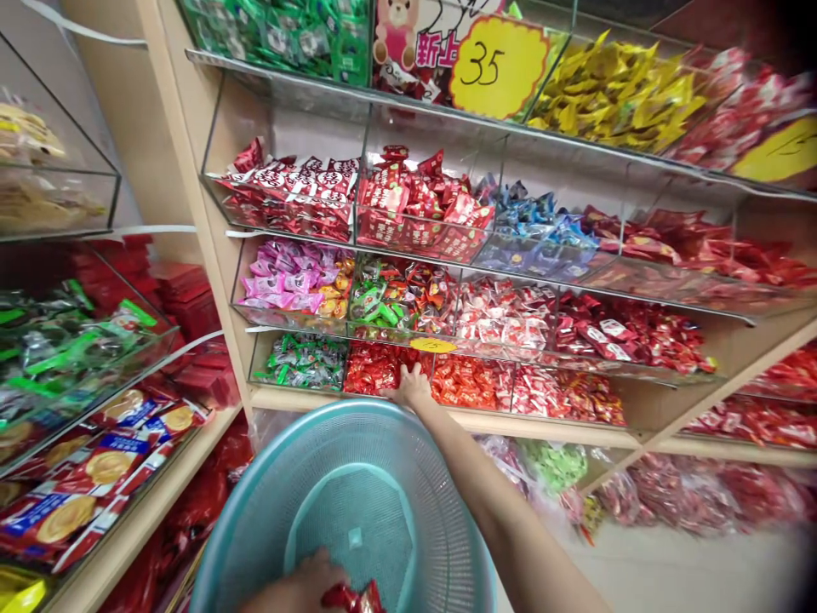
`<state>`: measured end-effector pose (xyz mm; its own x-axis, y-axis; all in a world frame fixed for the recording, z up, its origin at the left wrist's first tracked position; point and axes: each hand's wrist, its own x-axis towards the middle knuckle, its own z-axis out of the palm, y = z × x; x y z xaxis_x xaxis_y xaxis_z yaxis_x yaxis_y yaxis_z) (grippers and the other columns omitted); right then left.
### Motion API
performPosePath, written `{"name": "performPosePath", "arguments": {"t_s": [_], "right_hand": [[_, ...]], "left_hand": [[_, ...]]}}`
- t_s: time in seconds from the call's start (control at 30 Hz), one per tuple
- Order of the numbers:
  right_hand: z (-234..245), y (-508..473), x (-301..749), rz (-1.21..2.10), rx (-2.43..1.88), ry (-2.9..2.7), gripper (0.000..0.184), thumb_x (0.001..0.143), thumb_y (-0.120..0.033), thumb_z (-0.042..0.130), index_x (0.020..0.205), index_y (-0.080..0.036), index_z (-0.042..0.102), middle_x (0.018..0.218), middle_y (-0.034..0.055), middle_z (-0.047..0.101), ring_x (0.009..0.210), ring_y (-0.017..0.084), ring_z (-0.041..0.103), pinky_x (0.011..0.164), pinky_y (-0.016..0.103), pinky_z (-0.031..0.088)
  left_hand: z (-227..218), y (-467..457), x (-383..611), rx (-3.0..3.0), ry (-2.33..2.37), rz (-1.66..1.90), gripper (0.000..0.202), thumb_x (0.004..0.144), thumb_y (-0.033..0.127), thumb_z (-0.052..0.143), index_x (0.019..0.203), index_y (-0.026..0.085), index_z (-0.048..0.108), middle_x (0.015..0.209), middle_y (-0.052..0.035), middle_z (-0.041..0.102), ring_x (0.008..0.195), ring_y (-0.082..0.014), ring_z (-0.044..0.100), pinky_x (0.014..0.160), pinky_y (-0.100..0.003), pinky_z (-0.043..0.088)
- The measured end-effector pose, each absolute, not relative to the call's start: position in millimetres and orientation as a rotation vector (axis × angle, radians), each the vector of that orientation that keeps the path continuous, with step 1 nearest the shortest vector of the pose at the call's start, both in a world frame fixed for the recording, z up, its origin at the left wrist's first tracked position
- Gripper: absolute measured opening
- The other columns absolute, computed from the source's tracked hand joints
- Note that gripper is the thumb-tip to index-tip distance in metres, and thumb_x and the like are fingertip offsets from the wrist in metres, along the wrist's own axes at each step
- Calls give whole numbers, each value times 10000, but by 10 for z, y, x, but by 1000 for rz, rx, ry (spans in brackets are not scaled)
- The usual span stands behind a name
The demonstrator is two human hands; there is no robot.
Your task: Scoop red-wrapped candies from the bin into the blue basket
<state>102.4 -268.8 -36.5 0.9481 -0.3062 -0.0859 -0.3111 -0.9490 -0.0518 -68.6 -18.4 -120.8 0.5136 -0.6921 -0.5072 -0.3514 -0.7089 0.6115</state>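
Note:
My right hand (414,385) reaches past the far rim of a blue-green plastic basket (217,519) to the bottom shelf. Its fingers are curled at the front of a compartment of red-wrapped candies (374,364); whatever they grip is hidden. Low in the view, my left hand (303,583) is over the basket, blurred by motion. Its bent fingers are closed on a few shiny red-wrapped candies (357,598), partly cut off by the frame's lower edge. Behind them shows the basket's mesh floor (354,511).
Clear-fronted compartments of wrapped candies rise in tiers, with green ones (306,362) and orange-red ones (463,383) beside my right hand. A yellow price tag (434,345) hangs just above it. Packaged biscuits (105,468) line the left shelf. Bagged goods (715,494) lie below right.

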Motion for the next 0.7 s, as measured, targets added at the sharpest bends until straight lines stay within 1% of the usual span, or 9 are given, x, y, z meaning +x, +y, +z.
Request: {"name": "performPosePath", "arguments": {"t_s": [0.1,0.23,0.33,0.47,0.57,0.7], "right_hand": [[-446,-2733,1069,64,-3057,466,767,699,-596,611,1297,-179,373,1330,213,343,1171,318,458,907,416,386],[-524,-2792,1141,9,-3067,432,732,721,-571,606,1301,-204,350,1336,192,332,1135,308,492,877,392,416],[-557,-2832,1185,-31,-3058,423,655,764,-537,575,1289,-215,352,1314,181,350,1081,297,537,831,379,444],[-585,-2870,1202,-98,-3031,437,570,807,-483,542,1276,-211,364,1288,195,363,999,298,591,764,378,467],[-589,-2893,1194,-149,-2996,426,488,830,-448,521,1246,-227,397,1257,172,391,948,278,616,740,362,472],[-542,-2927,1205,-215,-2924,414,393,862,-361,479,1231,-243,416,1217,147,420,906,245,630,729,344,475]], "left_hand": [[-1173,-218,-656,2340,-801,-1097,331,721,356,519,1008,239,636,1093,-93,561,1026,-273,543,916,-409,399],[-1148,-289,-617,2339,-811,-1142,357,721,355,506,1023,220,638,1063,-98,564,991,-262,559,888,-393,419],[-1144,-329,-597,2338,-822,-1156,357,724,355,500,1019,209,640,1059,-106,574,984,-268,563,881,-397,424],[-1148,-338,-573,2322,-802,-1161,325,723,330,502,987,210,648,1055,-98,584,962,-264,574,862,-389,435],[-1137,-333,-548,2304,-779,-1178,299,723,317,507,968,224,650,1050,-78,588,950,-259,576,849,-380,440],[-1159,-333,-526,2296,-790,-1180,314,728,335,504,987,223,642,1044,-82,584,951,-258,568,846,-378,433]]}}
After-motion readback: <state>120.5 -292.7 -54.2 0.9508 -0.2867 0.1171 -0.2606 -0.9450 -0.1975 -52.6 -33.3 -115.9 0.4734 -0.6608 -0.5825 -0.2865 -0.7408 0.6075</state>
